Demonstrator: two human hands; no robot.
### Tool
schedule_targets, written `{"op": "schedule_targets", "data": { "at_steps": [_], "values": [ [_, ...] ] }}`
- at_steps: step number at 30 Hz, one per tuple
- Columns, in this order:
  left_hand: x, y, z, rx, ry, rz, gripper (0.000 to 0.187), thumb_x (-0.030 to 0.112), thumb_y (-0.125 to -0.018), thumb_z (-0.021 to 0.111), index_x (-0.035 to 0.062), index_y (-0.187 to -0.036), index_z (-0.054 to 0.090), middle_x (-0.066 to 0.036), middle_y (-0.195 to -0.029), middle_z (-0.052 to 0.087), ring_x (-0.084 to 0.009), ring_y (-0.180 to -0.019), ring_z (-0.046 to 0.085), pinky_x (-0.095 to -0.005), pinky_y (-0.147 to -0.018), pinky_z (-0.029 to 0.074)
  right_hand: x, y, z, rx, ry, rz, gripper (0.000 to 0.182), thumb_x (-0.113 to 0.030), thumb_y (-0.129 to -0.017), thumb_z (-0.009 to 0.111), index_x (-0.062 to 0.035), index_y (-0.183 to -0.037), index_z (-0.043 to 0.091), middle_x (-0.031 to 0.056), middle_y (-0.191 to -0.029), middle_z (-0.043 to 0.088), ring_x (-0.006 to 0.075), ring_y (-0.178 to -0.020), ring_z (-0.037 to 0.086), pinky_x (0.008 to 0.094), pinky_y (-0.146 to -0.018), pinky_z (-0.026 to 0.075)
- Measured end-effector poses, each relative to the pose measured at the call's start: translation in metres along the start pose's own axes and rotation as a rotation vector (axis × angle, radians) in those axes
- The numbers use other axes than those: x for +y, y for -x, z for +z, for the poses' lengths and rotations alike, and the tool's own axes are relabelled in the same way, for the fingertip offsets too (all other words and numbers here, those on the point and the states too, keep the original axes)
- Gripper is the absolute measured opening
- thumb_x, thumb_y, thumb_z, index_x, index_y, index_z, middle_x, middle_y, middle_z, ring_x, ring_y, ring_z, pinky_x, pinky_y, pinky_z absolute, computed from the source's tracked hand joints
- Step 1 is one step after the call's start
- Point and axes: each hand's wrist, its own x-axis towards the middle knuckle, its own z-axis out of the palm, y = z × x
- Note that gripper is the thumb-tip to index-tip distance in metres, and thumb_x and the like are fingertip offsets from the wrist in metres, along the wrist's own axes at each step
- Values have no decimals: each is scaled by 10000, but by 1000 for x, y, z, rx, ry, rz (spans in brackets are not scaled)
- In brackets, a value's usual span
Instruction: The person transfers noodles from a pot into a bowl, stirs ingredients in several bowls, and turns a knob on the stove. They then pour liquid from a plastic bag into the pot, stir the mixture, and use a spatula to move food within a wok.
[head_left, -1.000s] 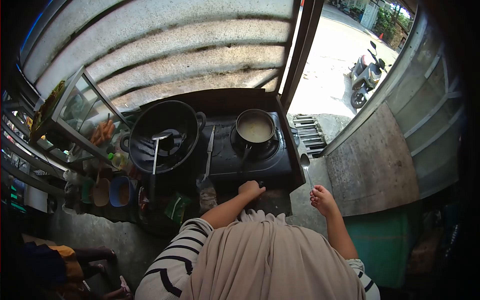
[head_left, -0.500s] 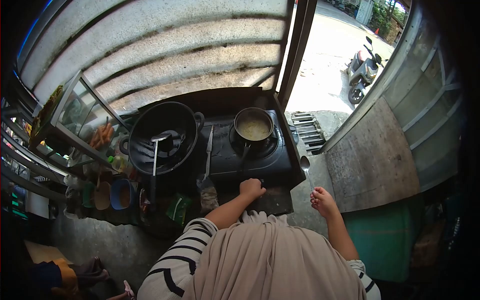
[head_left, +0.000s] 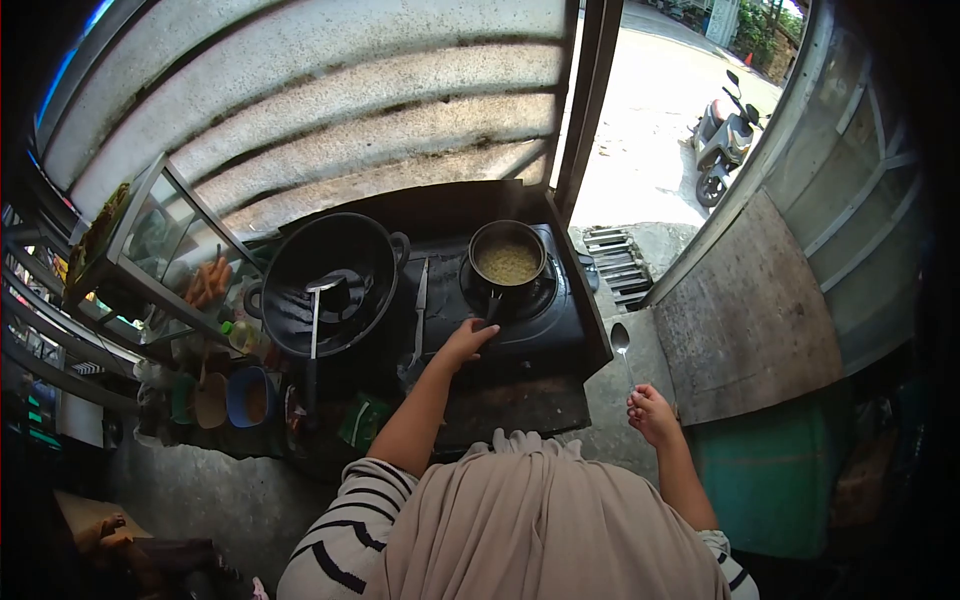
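the fingers of the left hand are loosely extended and slightly spread, their tips at the end of the dark handle of a small saucepan; whether they touch it or hover just short of it cannot be told. the saucepan is a small round dark pot filled near the brim with a pale, yellowish grainy liquid. it sits on the right burner of a black two-burner stove, toward the stove's back right corner, with its handle pointing to the front edge. the left forearm is bare and stretches forward across the stove's front edge, a striped sleeve bunched at the elbow.

the fingers of the right hand are curled together, pinching the lower end of a metal spoon. the spoon stands nearly upright, bowl at the top, just off the stove's right front corner and well apart from the saucepan. the right arm is bent at the person's side.

on the left burner sits a large black wok with a metal spatula resting in it. a knife lies on the stove between the two burners.
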Motion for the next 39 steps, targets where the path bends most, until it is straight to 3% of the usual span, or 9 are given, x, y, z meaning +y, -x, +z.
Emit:
{"op": "schedule_targets", "data": {
  "at_steps": [1, 5, 10, 17, 24, 31, 34, 36, 39],
  "values": [
    [8, -1, -3, -422, 420, -421, 348, 368, -875, 586, 104, -1100, 568, 2, -839, 598, -160, -772, 584, -320, -682, 471, 1, 1, 4, 15, 5, 6, 165, -172, -902, 564, -132, -1021, 457, 2, -777, 561, 91, -612, 519, 233, -559, 431],
    [4, -14, 2, -536, 798, -548, 269, 393, -907, 548, 136, -980, 577, 42, -717, 521, -91, -621, 508, -252, -552, 434, -1, 5, 18, -37, -55, -13, 165, -153, -913, 539, -133, -1037, 432, 13, -755, 539, 95, -566, 462, 229, -527, 388],
    [2, -10, 15, -289, 459, -221, 337, 444, -911, 529, 148, -757, 480, 56, -598, 417, -45, -443, 377, -213, -380, 282, -9, -7, 33, -89, -67, -29, 158, -132, -917, 525, -128, -1039, 426, 17, -737, 527, 94, -541, 431, 224, -514, 364],
    [2, 24, -22, -239, 487, -175, 314, 402, -921, 542, 145, -759, 460, 63, -578, 391, -27, -422, 327, -188, -374, 247, -59, -35, 92, -141, 139, -298, 159, -132, -919, 530, -64, -1051, 473, 40, -733, 571, 78, -524, 449, 201, -489, 368],
    [16, 106, -109, -146, 484, -55, 342, 374, -927, 542, 99, -737, 476, 44, -569, 412, -34, -424, 360, -210, -373, 266, -117, -46, 211, -220, 245, -646, 196, -243, -916, 588, -53, -946, 625, 26, -736, 616, 47, -556, 501, 182, -514, 398],
    [-15, 207, -219, 28, 518, -10, 319, 342, -926, 559, 92, -747, 470, 51, -549, 389, -27, -413, 317, -210, -366, 238, -80, -10, 399, -376, 466, -875, 235, -255, -921, 580, -40, -934, 672, 36, -741, 632, 39, -573, 521, 193, -510, 419],
    [-40, 251, -272, 58, 554, -29, 320, 341, -925, 560, 92, -747, 468, 49, -548, 394, -28, -414, 328, -206, -365, 244, -39, 14, 474, -375, 813, -1163, 185, -222, -897, 599, -59, -911, 685, 50, -759, 653, 109, -556, 576, 250, -505, 452],
    [-64, 275, -309, 107, 504, -48, 324, 344, -926, 553, 75, -755, 492, 39, -558, 427, -35, -429, 367, -214, -381, 281, -9, 23, 519, -419, 1051, -1682, 130, -184, -864, 611, -77, -874, 683, 59, -785, 660, 213, -598, 623, 308, -532, 478],
    [-98, 309, -360, 182, 474, -70, 334, 344, -925, 547, 58, -757, 511, 28, -566, 458, -44, -446, 409, -221, -398, 318, 41, 38, 568, -447, 1208, -1558, 123, -186, -845, 612, -75, -826, 660, 93, -769, 638, 298, -661, 623, 364, -569, 480]
  ]
}}
